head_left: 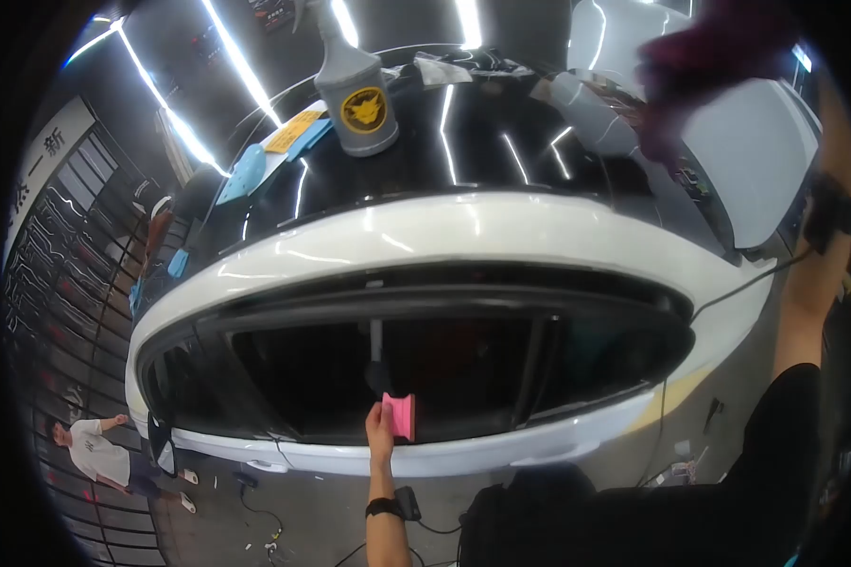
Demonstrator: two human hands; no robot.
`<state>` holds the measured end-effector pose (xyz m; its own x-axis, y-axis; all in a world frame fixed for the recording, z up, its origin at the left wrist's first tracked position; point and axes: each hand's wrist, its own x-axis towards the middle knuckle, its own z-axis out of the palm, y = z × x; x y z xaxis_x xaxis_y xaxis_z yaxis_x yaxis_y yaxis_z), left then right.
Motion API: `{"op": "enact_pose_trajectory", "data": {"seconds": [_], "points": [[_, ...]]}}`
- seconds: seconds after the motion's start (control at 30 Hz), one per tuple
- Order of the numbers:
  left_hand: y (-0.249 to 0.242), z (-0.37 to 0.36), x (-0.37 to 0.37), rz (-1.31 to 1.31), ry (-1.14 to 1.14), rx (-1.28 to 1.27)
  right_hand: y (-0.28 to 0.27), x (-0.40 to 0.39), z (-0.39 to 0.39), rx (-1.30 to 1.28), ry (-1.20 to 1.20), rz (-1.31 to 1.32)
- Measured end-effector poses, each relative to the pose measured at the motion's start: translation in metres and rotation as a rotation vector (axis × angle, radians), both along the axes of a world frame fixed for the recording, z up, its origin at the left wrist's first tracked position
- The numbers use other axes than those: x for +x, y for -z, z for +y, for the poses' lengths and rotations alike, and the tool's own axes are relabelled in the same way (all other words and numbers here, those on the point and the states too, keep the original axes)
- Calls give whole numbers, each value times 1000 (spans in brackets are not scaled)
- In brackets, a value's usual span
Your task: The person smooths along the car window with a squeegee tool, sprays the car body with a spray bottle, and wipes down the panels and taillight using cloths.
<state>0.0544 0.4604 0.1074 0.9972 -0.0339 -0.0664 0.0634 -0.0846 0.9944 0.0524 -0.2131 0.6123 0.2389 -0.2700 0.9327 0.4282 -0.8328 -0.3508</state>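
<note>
Wearing a black sleeve (785, 416), nearest the camera, with the right arm (808, 293) raised along the edge of view. Apparently carrying a blurred burgundy cloth (719, 71) at its far end; cannot tell how far open the right hand is, being lost in blur and dark.

Gripping a pink squeegee (400, 418) in the left hand (380, 435), closed about 1 side of it, in front of the side window (454, 364) of a white car (444, 227). Cannot tell whether touching the glass.

Could knock over the spray bottle (356, 104), set upright on the black roof (416, 165), with a wide sweep of the cloth. Could scratch the roof or glass by dragging grit under cloth or squeegee. Could mark the window through an uneven, tilted edge, or lose the squeegee from a 1-sided grip. Could also snag the cable (742, 288) near the right wrist against the bodywork.

Standing well apart, at the left: 1 other person (101, 455).
</note>
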Motion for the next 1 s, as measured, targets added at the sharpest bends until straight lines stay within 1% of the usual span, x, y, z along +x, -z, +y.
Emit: {"op": "enact_pose_trajectory", "data": {"seconds": [0.03, 0.07, 0.1, 0.17, 0.23, 0.3, 0.37, 0.43, 0.5, 0.53, 0.6, 0.63, 0.67, 0.73, 0.77, 0.8, 0.83, 0.87, 0.9, 0.97, 1.0], "points": [[-6, 1, -4, -1, -18, -62, -1, -24, 29, -6, 34, -14], [-6, -1, -11, -55, -59, -168, -1, -44, 57, -7, 57, -23], [-1, -1, -13, -19, -96, -296, -1, -58, 90, -10, 79, -37], [18, 2, -29, -17, -9, -250, 0, -85, 144, -14, 103, -52], [-8, -16, -67, 20, 74, -302, 4, -106, 195, -16, 116, -60], [10, -20, -96, 51, 153, -245, 7, -121, 239, -15, 129, -63], [-12, -25, -134, 88, 272, -154, 12, -135, 277, -18, 135, -54], [-23, -19, -159, 273, 536, -281, 21, -143, 306, -10, 119, -28], [-39, -23, -182, 359, 760, -450, 36, -141, 336, 14, 70, 2], [-54, -28, -192, 260, 845, -508, 46, -139, 349, 14, 10, 6], [-87, -40, -202, 99, 1053, -585, 69, -137, 357, -87, -63, 115], [-100, -47, -207, 40, 1173, -612, 77, -134, 356, -31, -151, 180], [-110, -63, -212, -121, 1162, -534, 84, -126, 355, -22, -201, 201], [-135, -81, -213, -229, 1098, -418, 98, -100, 356, -47, -309, 197], [-145, -86, -208, -189, 1074, -406, 104, -84, 356, -71, -366, 178], [-146, -95, -201, -205, 962, -400, 107, -71, 352, -119, -417, 147], [-144, -105, -192, -225, 873, -399, 108, -60, 348, -223, -508, 64], [-141, -114, -179, -212, 767, -450, 108, -46, 339, -402, -666, -85], [-138, -120, -167, -297, 646, -362, 115, -34, 329, -436, -754, -154], [-173, -103, -146, -369, 509, -323, 152, -33, 306, 173, -430, 150], [-181, -98, -135, -495, 437, -365, 155, -33, 318, 175, -445, 143]]}}
